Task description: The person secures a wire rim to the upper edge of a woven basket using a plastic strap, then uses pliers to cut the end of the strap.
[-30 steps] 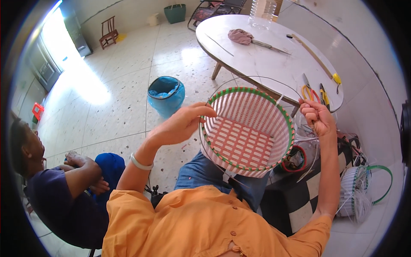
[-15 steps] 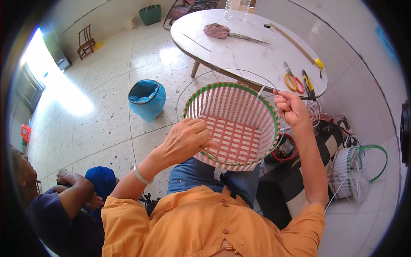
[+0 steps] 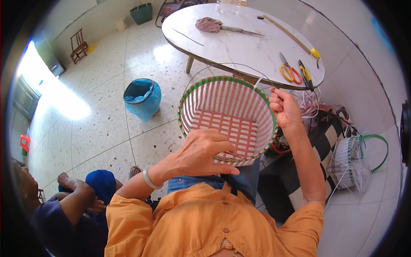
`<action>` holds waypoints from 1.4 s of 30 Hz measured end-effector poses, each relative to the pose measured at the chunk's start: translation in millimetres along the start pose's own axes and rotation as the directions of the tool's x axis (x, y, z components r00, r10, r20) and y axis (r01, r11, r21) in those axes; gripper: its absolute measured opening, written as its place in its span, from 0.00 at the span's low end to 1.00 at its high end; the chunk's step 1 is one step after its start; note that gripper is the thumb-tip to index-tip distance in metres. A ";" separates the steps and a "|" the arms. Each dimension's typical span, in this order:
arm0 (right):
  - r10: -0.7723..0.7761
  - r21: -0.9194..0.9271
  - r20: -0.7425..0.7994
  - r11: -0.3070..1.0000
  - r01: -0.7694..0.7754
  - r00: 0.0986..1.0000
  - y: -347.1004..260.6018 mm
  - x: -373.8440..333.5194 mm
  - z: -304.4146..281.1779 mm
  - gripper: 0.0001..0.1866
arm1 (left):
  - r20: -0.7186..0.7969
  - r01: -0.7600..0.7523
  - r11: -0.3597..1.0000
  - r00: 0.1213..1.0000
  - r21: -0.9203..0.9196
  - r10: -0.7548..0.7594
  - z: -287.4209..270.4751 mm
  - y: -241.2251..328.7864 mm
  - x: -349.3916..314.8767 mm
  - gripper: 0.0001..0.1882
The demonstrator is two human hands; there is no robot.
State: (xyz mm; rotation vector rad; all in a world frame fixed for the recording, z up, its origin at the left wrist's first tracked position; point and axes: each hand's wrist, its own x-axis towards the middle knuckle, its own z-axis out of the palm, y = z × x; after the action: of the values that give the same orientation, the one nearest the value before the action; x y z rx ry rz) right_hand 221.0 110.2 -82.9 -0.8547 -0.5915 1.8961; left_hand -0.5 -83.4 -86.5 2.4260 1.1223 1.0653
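A round woven basket (image 3: pixel 224 128) in pink and white, its rim bound in green and orange, tilts over my lap with its inside facing me. My left hand (image 3: pixel 203 150) straddles the near rim, fingers over the inside and thumb outside, with a visible gap between them. At the right side of the rim, my right hand (image 3: pixel 284 107) is closed in a pinch on a thin dark wire (image 3: pixel 239 64). That wire arcs over the far side of the basket toward its left edge. A short white strip (image 3: pixel 257 82) sticks up from the rim near my right hand.
An oval white table (image 3: pixel 239 47) ahead bears scissors (image 3: pixel 291 73), pliers (image 3: pixel 305 75), a cloth-wrapped blade (image 3: pixel 242 30) and a rod. A blue-lined bin (image 3: pixel 143 100) stands left. Another person (image 3: pixel 72 210) sits at lower left. Right are a checkered seat (image 3: pixel 295 171) and a smaller basket (image 3: pixel 346 165).
My left hand has moved right and nearer to me along the rim, and its thumb now stands apart. The wire loop has drawn closer to the basket. My right hand keeps its pinch.
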 end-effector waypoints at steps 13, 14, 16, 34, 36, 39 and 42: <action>-0.106 -0.020 -0.027 0.994 0.105 0.994 5.1 -14.9 1.4 0.06 | -0.059 0.101 0.990 0.993 -0.099 -0.107 12.4 5.4 -1.9 0.05; -0.104 -0.088 0.026 0.990 0.106 0.994 3.1 -18.8 0.6 0.06 | -0.060 0.102 0.990 0.992 -0.096 -0.108 10.9 5.4 -3.0 0.05; -0.097 -0.157 0.083 0.982 0.109 0.992 -0.4 -29.0 0.7 0.06 | -0.010 0.125 0.986 0.992 -0.114 -0.127 7.4 7.3 -5.2 0.05; -0.004 -0.817 0.402 0.450 0.361 0.915 -24.7 -12.1 41.5 0.13 | 0.083 -0.226 0.945 0.974 0.236 0.212 19.6 47.0 -52.6 0.12; -0.005 -0.802 0.514 0.353 0.482 0.858 -18.7 -9.3 45.3 0.10 | 0.080 -0.220 0.948 0.975 0.230 0.207 18.7 51.7 -55.4 0.12; -0.095 -0.771 0.530 0.360 0.526 0.842 -6.7 -6.3 39.5 0.10 | 0.088 -0.192 0.959 0.980 0.207 0.177 21.6 51.9 -61.1 0.14; -0.115 -0.767 0.525 0.365 0.528 0.843 -4.5 -11.5 39.7 0.09 | 0.070 -0.173 0.971 0.984 0.168 0.164 23.9 50.5 -63.5 0.15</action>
State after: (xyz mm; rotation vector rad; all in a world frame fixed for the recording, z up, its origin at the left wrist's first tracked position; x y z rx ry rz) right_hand 196.7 100.1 -50.7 -0.8694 -2.0249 1.2416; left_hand 17.0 -162.6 -110.2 2.7115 1.0459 0.9773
